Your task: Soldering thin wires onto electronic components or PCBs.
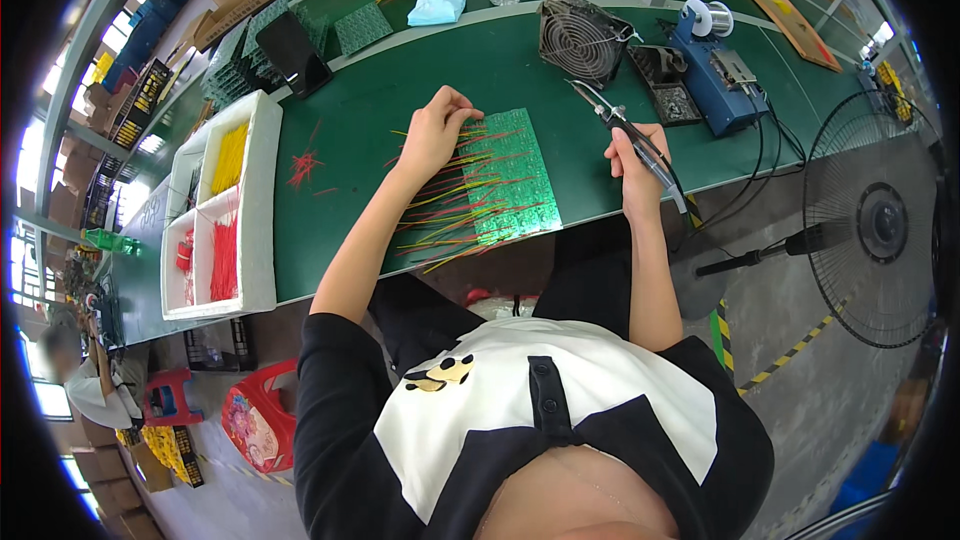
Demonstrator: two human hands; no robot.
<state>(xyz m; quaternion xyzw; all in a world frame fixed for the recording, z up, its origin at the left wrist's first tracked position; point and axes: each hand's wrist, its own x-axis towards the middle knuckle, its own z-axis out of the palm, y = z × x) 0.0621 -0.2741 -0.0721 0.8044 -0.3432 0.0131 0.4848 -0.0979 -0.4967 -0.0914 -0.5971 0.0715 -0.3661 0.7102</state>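
Note:
A green circuit board panel (pixel 522 175) lies on the green bench in front of me. Rows of red and yellow wires (pixel 440 212) stick out past its left edge. My left hand (pixel 434 132) is at the board's far left corner with thumb and fingertips pinched together; what they hold is too small to make out. Off the board's right side, my right hand (pixel 640 162) grips a soldering iron (pixel 640 145) with a metal feed attachment, its tip pointing up and left, apart from the board.
A white foam tray (pixel 265 210) with yellow and red wires stands left, near loose red wires (pixel 304 168). A phone (pixel 292 52) leans on stacked boards. Behind are a small fan (pixel 583 40), iron stand (pixel 668 90) and blue solder feeder (pixel 712 80). A floor fan (pixel 880 223) stands right.

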